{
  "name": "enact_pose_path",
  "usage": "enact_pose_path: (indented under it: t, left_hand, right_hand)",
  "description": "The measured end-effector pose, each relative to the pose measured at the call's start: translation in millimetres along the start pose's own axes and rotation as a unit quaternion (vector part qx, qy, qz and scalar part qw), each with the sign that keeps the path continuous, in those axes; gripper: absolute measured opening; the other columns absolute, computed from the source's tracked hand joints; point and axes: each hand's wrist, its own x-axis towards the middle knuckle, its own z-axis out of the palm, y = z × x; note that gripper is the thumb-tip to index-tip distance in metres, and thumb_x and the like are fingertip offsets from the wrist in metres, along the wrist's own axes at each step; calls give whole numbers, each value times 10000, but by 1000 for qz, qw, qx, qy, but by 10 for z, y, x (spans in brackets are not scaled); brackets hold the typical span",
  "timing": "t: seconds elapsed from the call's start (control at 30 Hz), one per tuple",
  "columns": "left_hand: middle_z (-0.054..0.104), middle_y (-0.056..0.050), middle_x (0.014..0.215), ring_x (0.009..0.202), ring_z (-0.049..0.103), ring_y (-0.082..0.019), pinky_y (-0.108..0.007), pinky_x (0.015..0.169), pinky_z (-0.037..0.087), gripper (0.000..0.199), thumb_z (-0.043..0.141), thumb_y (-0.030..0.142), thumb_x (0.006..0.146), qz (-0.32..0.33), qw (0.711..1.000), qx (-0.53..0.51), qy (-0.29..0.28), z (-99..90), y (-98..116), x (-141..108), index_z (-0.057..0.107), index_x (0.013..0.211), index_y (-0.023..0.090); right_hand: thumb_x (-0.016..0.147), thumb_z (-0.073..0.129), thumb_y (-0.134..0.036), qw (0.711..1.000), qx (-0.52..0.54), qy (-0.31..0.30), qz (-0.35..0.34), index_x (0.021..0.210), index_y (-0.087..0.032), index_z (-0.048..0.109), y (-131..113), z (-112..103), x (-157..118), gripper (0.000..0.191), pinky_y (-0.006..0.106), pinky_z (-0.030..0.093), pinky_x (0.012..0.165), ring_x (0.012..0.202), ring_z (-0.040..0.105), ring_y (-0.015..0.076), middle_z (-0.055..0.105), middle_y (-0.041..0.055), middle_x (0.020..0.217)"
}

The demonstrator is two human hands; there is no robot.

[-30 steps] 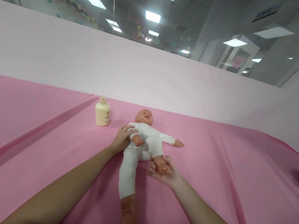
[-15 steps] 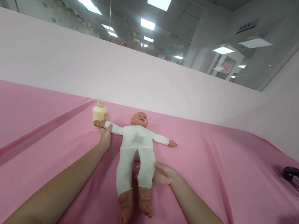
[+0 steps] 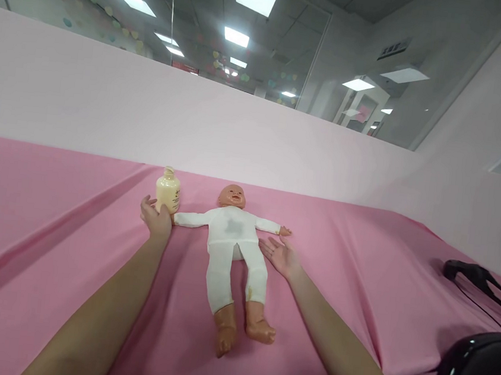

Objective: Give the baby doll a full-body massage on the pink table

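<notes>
Left hand: the left hand (image 3: 156, 218) is spread, fingers partly apart; no object is visibly gripped. Contact with the bottle cannot be told.
Right hand: the right hand (image 3: 281, 256) is spread, palm up, fingertips directed at the doll's side; no object is held.
Doll: the doll (image 3: 234, 227) lies face up between the two hands, head beyond them, legs on the wearer's side of them.
Doll arms: both outstretched; one ends at the left hand, the other passes just beyond the right hand.
Doll suit: white, with a grey patch on the chest.
Bottle: the cream bottle (image 3: 168, 189) stands upright just behind the left hand, which overlaps its base.
Cloth: the pink cloth (image 3: 337, 250) extends beneath both hands.
Black items: a slim black object (image 3: 476, 275) lies well right of the right hand; a rounded black object (image 3: 470, 372) is nearer the wearer.
Wall: the white wall (image 3: 238, 132) rises beyond both hands.
</notes>
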Motion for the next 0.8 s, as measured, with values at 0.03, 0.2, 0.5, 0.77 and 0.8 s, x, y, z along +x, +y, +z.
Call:
enact_pose_path:
  t: [0.03,0.2,0.5,0.77,0.8]
  left_hand:
    - [405,-122,1281,1248,332,-282,-497,1079,249,524,473,183,834,39,998,51,-2,19,44,-24,293,1326,171]
    - [435,-149,1299,1252,363,-326,-498,1071,282,508,472,175,791,241,940,165,-179,115,289,-373,410,1294,142]
    - [330,-115,1459,1358,254,-308,-519,1107,251,695,598,279,774,463,687,148,-540,-281,667,-1096,312,1406,236]
    - [360,-58,1480,1392,258,-257,-501,1144,186,504,476,232,900,455,665,170,-568,-87,639,-1077,365,1391,270]
    - [386,-60,1464,1380,287,-245,-490,1143,199,467,446,235,922,444,673,160,-569,-94,635,-1072,379,1383,267]
  right_hand:
    - [877,526,-387,1000,16,20,-10,1093,-121,497,-8,-29,77,344,440,521,893,1080,618,259,614,188,1133]
    - [827,573,-415,987,69,102,-101,1115,-167,483,-95,-157,525,391,450,560,852,1037,636,260,617,144,1094]
    - [846,569,-353,974,99,121,-164,987,-200,502,-160,-287,1109,219,406,566,888,930,665,184,621,57,951]
    - [854,588,-338,978,43,73,-190,990,-219,592,-71,-163,1133,181,327,553,906,959,656,157,664,30,993]
    - [844,603,-325,976,25,70,-204,993,-227,590,-58,-132,1116,179,332,549,907,963,655,156,666,21,1006]
